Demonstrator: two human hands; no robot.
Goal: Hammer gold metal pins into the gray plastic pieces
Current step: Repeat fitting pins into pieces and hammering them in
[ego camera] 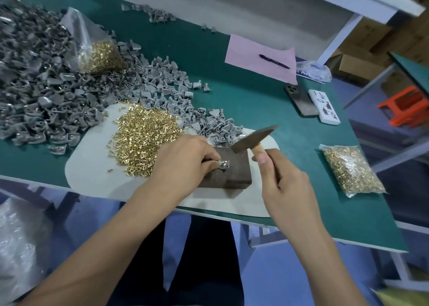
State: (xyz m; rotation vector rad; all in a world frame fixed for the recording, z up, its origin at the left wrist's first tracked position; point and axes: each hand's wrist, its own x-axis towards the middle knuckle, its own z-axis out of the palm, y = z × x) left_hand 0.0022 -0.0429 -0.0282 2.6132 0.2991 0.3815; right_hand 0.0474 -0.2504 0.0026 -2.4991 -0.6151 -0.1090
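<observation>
Biggest thing in view is your green workbench, and most of its left side is buried under a huge heap of gray plastic pieces that spills right toward the middle. In front of you there's a pale rounded mat hanging slightly over the table's near edge, with a big loose pile of gold metal pins sitting on it, touching the edge of the gray heap. An open clear bag of pins leans in the gray heap at the back left, and a sealed bag of pins lies flat well off to the right. A pink sheet of paper with a dark pen on it is at the back, with a phone and a white box-shaped thing side by side near it.

On the mat, just right of the pin pile, sits a dark wooden block. Your left hand is curled and pinching a single gray plastic piece down on top of that block. Your right hand is wrapped around the wooden handle of a small hammer, thumb up along the handle, with the metal head raised above the block's far edge, just up and right of the piece.
</observation>
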